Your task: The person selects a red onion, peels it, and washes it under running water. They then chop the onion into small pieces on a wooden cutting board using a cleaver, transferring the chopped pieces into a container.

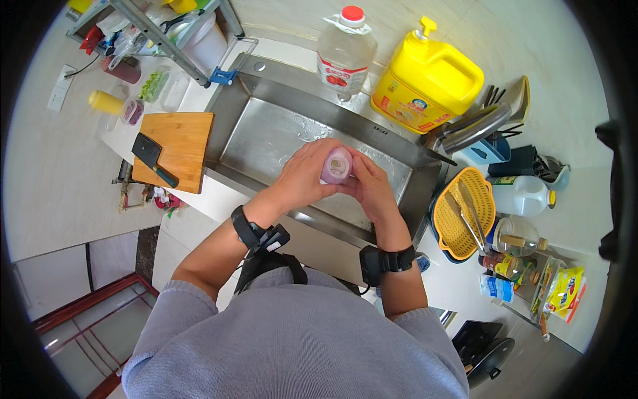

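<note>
A peeled purple onion (336, 165) is held over the stainless steel sink (269, 127), its pale cut end turned up towards me. My left hand (306, 172) wraps it from the left, with the thumb below. From the other side, the fingers of my right hand (371, 184) press against it. The sink's floor looks wet. Left of the sink, a wooden cutting board (192, 144) lies on the counter and carries a cleaver (148, 151) with a dark handle.
Behind the sink stand a clear plastic jug (344, 50) with a red cap and a yellow detergent jug (423, 75). A yellow basket (456, 229) holding metal tongs sits at the right. A metal rack (159, 42) rises at the back left, near food containers (153, 86).
</note>
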`<state>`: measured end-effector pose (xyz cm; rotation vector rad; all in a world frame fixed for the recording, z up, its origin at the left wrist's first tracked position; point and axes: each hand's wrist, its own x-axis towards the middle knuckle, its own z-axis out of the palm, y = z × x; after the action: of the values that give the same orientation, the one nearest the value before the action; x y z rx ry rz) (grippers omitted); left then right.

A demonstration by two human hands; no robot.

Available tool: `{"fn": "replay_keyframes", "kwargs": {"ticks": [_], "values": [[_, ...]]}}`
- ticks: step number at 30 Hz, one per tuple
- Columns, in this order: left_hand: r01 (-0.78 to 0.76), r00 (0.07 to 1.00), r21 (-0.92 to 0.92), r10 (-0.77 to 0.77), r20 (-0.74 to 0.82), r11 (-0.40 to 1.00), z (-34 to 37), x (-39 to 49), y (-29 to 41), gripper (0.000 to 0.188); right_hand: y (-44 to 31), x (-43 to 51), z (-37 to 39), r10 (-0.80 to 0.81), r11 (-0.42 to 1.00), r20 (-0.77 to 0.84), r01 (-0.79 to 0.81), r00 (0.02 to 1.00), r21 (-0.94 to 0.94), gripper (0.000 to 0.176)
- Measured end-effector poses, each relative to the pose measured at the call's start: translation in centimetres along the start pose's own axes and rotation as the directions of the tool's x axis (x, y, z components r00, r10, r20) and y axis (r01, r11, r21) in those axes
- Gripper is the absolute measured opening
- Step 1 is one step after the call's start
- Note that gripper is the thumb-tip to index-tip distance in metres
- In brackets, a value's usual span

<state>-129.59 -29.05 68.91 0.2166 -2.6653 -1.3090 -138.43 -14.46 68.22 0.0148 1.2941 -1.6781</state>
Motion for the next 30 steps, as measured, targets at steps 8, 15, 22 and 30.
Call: {"fn": "replay_keyframes", "kwargs": {"ticks": [8, 15, 22, 30], "values": [[0.272, 0.898, -0.186, -0.180, 0.401, 0.944, -1.5, -0.7, -9.6, 0.061, 3.1, 3.2, 0.6, 0.263, 0.579, -0.143, -0.275, 0.954, -0.767, 0.050], [0.361, 0.918, 0.102, -0.372, 0.137, 0.927, -7.1, -9.8, -20.4, 0.068, 9.9, 6.8, 11.0, -0.267, -0.117, 0.059, 0.028, 0.962, -0.993, 0.032], [0.406, 0.728, -0.200, -0.448, -0.519, 0.892, -20.8, -21.5, -29.0, 0.071, 20.6, 14.1, 30.8, 0.035, -0.044, 0.523, 0.524, 0.852, -0.851, 0.021], [0.559, 0.453, -0.347, -0.628, -0.633, 0.753, -26.7, -31.6, -32.6, 0.067, 28.2, 20.6, 40.7, -0.003, -0.264, 0.492, 0.474, 0.871, -0.840, 0.042]]}}
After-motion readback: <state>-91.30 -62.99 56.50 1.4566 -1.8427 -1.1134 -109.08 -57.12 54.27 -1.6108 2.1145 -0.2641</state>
